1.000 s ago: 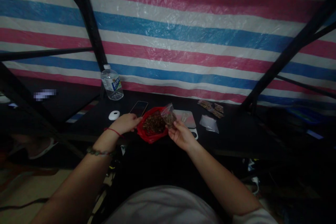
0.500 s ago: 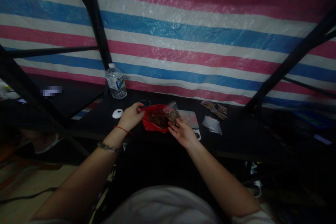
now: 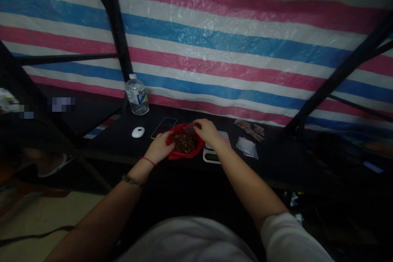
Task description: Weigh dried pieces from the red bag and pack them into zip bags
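Red plastic makes the bag [image 3: 184, 153] that sits open on the dark surface [image 3: 276, 163] in front of you. It is full of small brown bits [image 3: 184, 142].

Your left hand [image 3: 159, 147] rests on the left edge of the red bag, with its fingers curled around the rim, so it is holding the bag. A red string and a bead band go around that wrist.

Your right hand [image 3: 207, 130] is over the far side of the red bag. Its fingers are bent down and pinch a small clear pouch [image 3: 190, 126] at the top of the brown pile. Only a bit of the pouch shows past your fingers.

A scale [image 3: 211, 154] lies just to the right of the bag, and your right wrist crosses over it. A phone [image 3: 163, 127] lies flat just behind the bag on the left. A little white round thing [image 3: 138, 132] sits left of the phone. A water bottle [image 3: 136, 95] stands upright at the back, next to a black pole [image 3: 115, 24].

To the right, well apart from your hands, lie some empty clear pouches [image 3: 247, 146]. Behind those are two filled pouches [image 3: 250, 127] with brown stuff in them.

A striped sheet [image 3: 245, 41] in pink, blue and white hangs behind the surface.
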Demonstrator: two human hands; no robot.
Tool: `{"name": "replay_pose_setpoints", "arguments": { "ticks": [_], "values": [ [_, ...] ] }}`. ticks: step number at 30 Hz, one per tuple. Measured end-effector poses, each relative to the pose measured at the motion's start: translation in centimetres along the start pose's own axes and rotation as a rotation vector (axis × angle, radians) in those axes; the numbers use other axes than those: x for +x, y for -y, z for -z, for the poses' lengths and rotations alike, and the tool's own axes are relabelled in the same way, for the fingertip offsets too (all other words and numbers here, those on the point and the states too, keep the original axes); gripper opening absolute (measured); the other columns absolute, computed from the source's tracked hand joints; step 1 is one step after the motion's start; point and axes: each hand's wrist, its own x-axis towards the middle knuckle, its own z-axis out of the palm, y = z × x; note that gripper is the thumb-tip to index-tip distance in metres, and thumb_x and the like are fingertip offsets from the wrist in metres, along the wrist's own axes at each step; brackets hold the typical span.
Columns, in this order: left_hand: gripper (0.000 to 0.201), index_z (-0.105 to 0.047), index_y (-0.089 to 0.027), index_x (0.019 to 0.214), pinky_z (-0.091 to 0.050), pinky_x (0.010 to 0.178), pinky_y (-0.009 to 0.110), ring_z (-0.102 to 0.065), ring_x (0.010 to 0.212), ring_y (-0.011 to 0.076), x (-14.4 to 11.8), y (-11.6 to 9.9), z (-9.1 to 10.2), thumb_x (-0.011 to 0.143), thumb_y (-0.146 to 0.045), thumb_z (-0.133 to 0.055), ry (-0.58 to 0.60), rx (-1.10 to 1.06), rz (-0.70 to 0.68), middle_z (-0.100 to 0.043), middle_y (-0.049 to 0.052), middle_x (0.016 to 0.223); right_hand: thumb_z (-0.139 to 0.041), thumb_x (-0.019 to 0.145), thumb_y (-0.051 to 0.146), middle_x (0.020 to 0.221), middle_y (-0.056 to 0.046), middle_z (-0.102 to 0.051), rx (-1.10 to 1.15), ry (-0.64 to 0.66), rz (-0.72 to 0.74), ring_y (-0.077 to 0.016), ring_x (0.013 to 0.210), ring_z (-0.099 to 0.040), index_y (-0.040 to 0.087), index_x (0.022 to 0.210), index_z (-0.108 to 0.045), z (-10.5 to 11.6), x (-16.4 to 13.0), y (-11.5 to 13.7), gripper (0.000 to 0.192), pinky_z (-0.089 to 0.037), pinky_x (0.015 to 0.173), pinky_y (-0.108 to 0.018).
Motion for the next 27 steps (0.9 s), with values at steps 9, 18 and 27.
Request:
{"name": "replay_pose_setpoints", "arguments": {
  "ticks": [9, 18, 27],
  "values": [
    [0.047, -0.057, -0.01, 0.121, -0.042, 0.103, 0.04, -0.056, 0.11, 0.0248, 0.1, 0.7, -1.0, 0.076, -0.025, -0.054, -0.13, -0.086, -0.073, -0.059, 0.013, 0.113, -0.049, 0.085, 0.015, 0.097, -0.008, -0.072, -0.144, 0.079, 0.128, -0.0199, 0.093, -0.064, 0.017, 0.093, -0.074, 1.3, 3.4, 1.1, 0.026, -0.044, 0.086, -0.029],
    [0.053, -0.055, -0.014, 0.122, -0.039, 0.104, 0.044, -0.05, 0.119, 0.0305, -0.5, -0.6, -0.6, 0.074, -0.036, -0.062, -0.239, 0.091, -0.096, -0.05, 0.016, 0.128, -0.061, 0.077, 0.015, 0.089, -0.005, -0.072, -0.005, 0.092, -0.02, -0.0149, 0.078, -0.064, 0.016, 0.097, -0.071, 0.4, 2.9, 0.6, 0.023, -0.045, 0.071, -0.023],
    [0.091, -0.032, -0.011, 0.136, -0.045, 0.087, 0.037, -0.061, 0.106, 0.0322, 2.1, -7.1, -0.3, 0.069, -0.063, -0.063, 0.005, 0.207, 0.018, -0.062, 0.019, 0.116, -0.056, 0.075, 0.014, 0.082, -0.004, -0.071, 0.064, 0.02, -0.04, -0.0149, 0.074, -0.062, 0.017, 0.083, -0.071, 0.7, 2.6, 1.6, 0.017, -0.044, 0.07, -0.025]
  ]
}}
